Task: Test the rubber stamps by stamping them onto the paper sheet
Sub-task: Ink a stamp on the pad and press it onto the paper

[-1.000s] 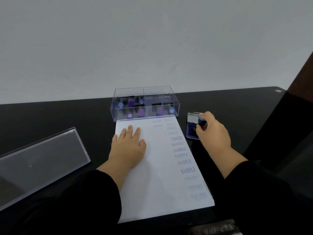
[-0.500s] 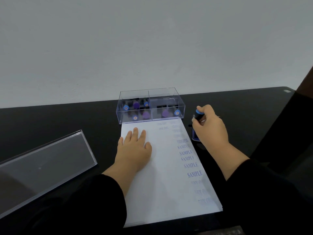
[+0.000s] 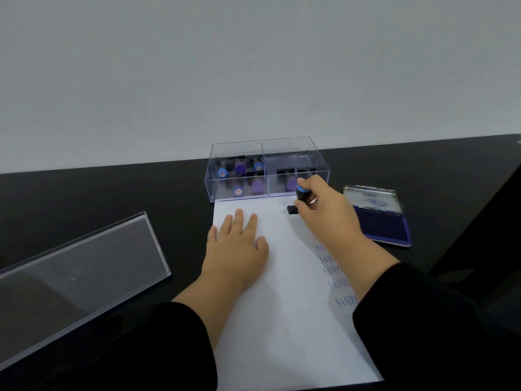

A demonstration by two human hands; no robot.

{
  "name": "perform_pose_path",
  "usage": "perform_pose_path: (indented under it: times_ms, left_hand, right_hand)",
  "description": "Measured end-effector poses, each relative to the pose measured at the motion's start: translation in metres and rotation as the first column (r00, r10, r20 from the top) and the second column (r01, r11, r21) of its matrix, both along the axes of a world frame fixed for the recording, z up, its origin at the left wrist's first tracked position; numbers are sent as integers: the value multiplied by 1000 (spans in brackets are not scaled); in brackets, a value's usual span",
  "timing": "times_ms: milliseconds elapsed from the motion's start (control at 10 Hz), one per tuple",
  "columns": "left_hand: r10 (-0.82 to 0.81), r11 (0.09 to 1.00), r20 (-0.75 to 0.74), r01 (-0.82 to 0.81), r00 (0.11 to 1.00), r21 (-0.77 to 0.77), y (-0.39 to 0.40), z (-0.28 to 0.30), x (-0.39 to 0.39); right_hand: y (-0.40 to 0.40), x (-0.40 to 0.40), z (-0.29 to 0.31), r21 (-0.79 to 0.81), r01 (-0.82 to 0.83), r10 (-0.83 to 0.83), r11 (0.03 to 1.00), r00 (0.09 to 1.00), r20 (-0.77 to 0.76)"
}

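- At the left edge of the black glossy tabletop (image 3: pixel 98 193) we see a long clear plastic lid (image 3: pixel 76 277) lying flat, set at an angle.
- Our left hand (image 3: pixel 235 246) lies palm down on the white paper sheet (image 3: pixel 282 320), fingers straight and slightly spread, pressing the sheet near its far left corner.
- The paper sheet runs from the near edge of the tabletop to the clear two-compartment plastic box (image 3: pixel 266 170), whose front wall touches the sheet's far edge.
- In the box's left compartment stand several stamps with blue and purple round tops (image 3: pixel 239 168); the right compartment holds a purple-topped one and some dark ones.
- Our right hand (image 3: pixel 327 210) grips a black rubber stamp with a blue cap (image 3: pixel 301 193), fingers curled round its handle, the black base down at the sheet's far end just before the box; we cannot tell whether it touches the paper.
- Blue "SAMPLE" prints (image 3: pixel 337 283) run down the sheet's right side, partly hidden by our right forearm.
- Toward the tabletop's right edge, beside the sheet, an open blue ink pad with a metal lid (image 3: pixel 379 218) lies flat.
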State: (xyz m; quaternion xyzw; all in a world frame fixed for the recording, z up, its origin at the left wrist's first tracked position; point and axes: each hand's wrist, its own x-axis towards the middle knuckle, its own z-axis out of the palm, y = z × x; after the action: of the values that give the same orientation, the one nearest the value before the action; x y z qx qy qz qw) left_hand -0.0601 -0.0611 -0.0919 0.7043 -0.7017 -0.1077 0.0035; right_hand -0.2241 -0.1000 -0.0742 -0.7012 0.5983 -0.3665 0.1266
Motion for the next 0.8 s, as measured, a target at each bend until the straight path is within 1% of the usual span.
perform_pose_path:
  times_ms: [200,300,500,800]
  left_hand:
    - [-1,1000,0,1,1000,21,-1,1,0]
    - [6,1000,3,-6,1000,15,-1,0,0]
    - [3,1000,9,-3,1000,21,-1,1,-1]
    - [7,1000,-4,-7,1000,11,0,1,-1]
  right_hand:
    - [2,1,-1,16,-36,36,999,999,-27]
    - [2,4,-2,5,-54,54,999,998,-25]
    - [2,6,-4,-16,-73,71,997,995,-74]
    - [2,9,-6,5,-48,49,999,988,-149]
